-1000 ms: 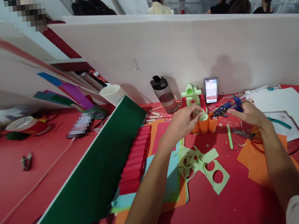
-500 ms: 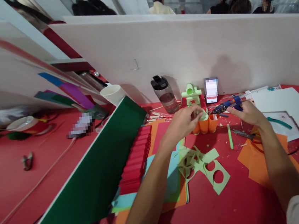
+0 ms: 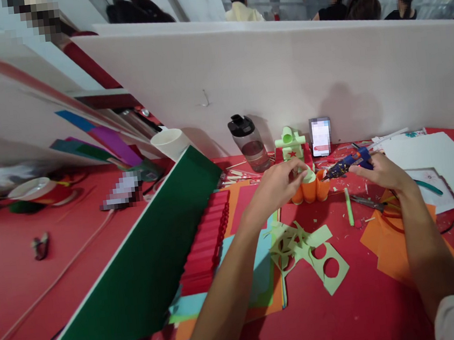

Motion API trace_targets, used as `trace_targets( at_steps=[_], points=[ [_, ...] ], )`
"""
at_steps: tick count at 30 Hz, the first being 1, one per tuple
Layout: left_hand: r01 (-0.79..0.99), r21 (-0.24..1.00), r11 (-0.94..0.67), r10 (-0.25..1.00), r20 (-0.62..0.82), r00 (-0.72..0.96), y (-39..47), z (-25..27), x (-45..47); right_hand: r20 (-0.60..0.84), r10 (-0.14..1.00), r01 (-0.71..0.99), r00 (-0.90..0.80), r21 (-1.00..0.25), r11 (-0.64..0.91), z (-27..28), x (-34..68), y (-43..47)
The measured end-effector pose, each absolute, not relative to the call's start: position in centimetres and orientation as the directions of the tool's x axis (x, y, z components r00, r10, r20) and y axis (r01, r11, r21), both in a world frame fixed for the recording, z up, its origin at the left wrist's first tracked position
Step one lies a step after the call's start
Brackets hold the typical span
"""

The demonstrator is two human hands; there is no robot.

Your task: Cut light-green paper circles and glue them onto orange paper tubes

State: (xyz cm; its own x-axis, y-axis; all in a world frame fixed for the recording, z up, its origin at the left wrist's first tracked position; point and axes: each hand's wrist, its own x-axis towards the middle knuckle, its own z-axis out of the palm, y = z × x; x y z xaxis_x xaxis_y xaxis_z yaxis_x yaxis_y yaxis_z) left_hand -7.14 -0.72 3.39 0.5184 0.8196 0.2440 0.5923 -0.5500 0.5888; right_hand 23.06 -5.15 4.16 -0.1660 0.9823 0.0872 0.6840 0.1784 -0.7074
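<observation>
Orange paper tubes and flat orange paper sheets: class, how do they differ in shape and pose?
The orange paper tubes are rolled into cylinders; the orange paper sheets are flat. The tubes stand upright, while the sheets lie on the red tabletop. The left hand partly hides the tubes; the right forearm partly hides the sheets. Both are orange.

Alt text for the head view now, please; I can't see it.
The right hand holds a blue glue gun, its tip at the rightmost of the orange tubes; the left hand is at their left side. Cut green paper lies nearer on the red table.
</observation>
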Motion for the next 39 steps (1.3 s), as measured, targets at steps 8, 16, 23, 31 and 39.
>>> trace_targets(
  at_steps=[8, 16, 23, 31, 39],
  points=[
    [0.596, 0.591, -0.543, 0.823, 0.234, 0.518, -0.8, 3.6, -7.1, 0.072, 0.983, 0.696, -0.166, -0.698, 0.169, 4.6, 24.6, -5.5],
    [0.593, 0.596, -0.541, 0.823, 0.231, 0.518, -0.7, 3.4, -7.1, 0.071, 0.979, 0.732, -0.192, -0.653, 0.191, 4.8, 24.2, -5.7],
    [0.602, 0.588, -0.541, 0.824, 0.228, 0.519, -0.8, 3.4, -7.1, 0.075, 0.98, 0.753, -0.185, -0.63, 0.191, 4.9, 23.7, -5.7],
    [0.599, 0.581, -0.551, 0.819, 0.24, 0.521, -0.7, 3.4, -7.1, 0.109, 0.98, 0.712, -0.169, -0.673, 0.198, 5.2, 24.0, -5.9],
    [0.599, 0.582, -0.55, 0.818, 0.232, 0.527, -0.8, 3.4, -7.1, 0.09, 0.979, 0.743, -0.186, -0.638, 0.2, 5.0, 23.3, -5.9]
  ],
)
